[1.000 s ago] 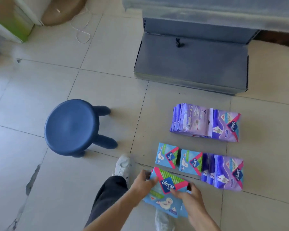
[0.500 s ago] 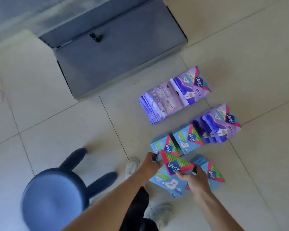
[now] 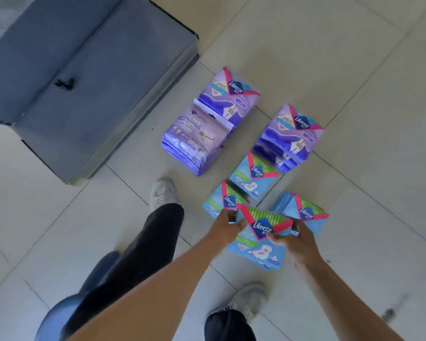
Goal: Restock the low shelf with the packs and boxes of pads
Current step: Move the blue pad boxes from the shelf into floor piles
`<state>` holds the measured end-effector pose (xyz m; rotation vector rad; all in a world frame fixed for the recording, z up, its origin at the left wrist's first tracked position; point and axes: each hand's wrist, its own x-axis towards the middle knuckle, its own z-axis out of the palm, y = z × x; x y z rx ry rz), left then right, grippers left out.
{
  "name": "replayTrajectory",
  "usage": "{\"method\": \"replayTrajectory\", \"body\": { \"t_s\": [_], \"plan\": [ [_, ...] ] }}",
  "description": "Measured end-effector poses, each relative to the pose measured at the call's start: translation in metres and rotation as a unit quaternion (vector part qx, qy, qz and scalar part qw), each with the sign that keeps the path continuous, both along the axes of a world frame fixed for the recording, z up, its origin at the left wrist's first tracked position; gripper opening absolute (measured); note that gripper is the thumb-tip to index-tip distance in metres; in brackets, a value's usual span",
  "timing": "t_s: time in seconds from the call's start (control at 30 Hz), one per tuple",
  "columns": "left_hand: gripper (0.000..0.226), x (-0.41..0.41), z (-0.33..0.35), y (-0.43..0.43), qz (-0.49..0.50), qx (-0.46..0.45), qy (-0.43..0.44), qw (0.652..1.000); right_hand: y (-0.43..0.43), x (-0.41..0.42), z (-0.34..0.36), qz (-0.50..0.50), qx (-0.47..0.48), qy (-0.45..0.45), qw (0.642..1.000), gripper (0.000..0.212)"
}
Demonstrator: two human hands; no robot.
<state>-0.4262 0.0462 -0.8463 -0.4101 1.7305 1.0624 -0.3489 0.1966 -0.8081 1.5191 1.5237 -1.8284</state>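
- On the tiled floor (image 3: 354, 70), at the lower left corner, a blue stool (image 3: 57, 318) is mostly hidden behind the person's dark trouser leg (image 3: 143, 254), and motion blur softens the small print on every pack.
- The grey low shelf (image 3: 89, 77) is cut off at the top and left edges; a small dark object (image 3: 64, 83) lying on it is too blurred to identify.
- The left hand (image 3: 228, 223) has its fingers curled closed around the left edge of a blue pack of pads (image 3: 258, 239), thumb on the front face.
- The right hand (image 3: 296, 238) has its fingers folded shut on the same pack's right edge, so both hands hold it just above the floor, near the person's white shoes (image 3: 162, 193).
- "Libresse" reads clearly on the held pack's dark blue diamond.
- The same word shows on two blue boxes (image 3: 253, 175) beside it, on a fanned stack of blue packs (image 3: 303, 212) to the right, and on two stacks of purple packs (image 3: 290, 136), the left one (image 3: 207, 129) nearest the shelf.
- Other label text is illegible.
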Motion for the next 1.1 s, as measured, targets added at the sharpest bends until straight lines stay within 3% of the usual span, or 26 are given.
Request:
{"method": "replayTrajectory", "body": {
  "t_s": [0.13, 0.4, 0.63, 0.8, 1.03, 1.1],
  "plan": [
    [0.027, 0.014, -0.030, 0.021, -0.048, 0.000, -0.048, 0.998, 0.010, 0.035, -0.035, -0.080, 0.008, -0.017, 0.997, 0.050],
    [0.027, 0.057, -0.107, 0.022, -0.240, -0.032, -0.045, 0.969, -0.030, 0.115, -0.127, -0.220, -0.008, -0.058, 0.974, 0.049],
    [0.025, 0.090, -0.147, 0.026, -0.242, -0.047, -0.012, 0.969, -0.036, 0.150, -0.177, -0.248, -0.030, -0.054, 0.967, 0.043],
    [0.033, 0.096, -0.151, 0.032, -0.225, -0.059, 0.010, 0.972, -0.032, 0.149, -0.187, -0.249, -0.029, -0.039, 0.967, 0.037],
    [0.020, 0.091, -0.145, 0.039, -0.201, -0.037, 0.004, 0.979, -0.030, 0.146, -0.195, -0.256, -0.040, -0.025, 0.966, 0.040],
    [0.028, 0.091, -0.148, 0.038, -0.200, -0.040, 0.004, 0.979, -0.030, 0.145, -0.197, -0.254, -0.039, -0.021, 0.966, 0.040]
  ]
}}
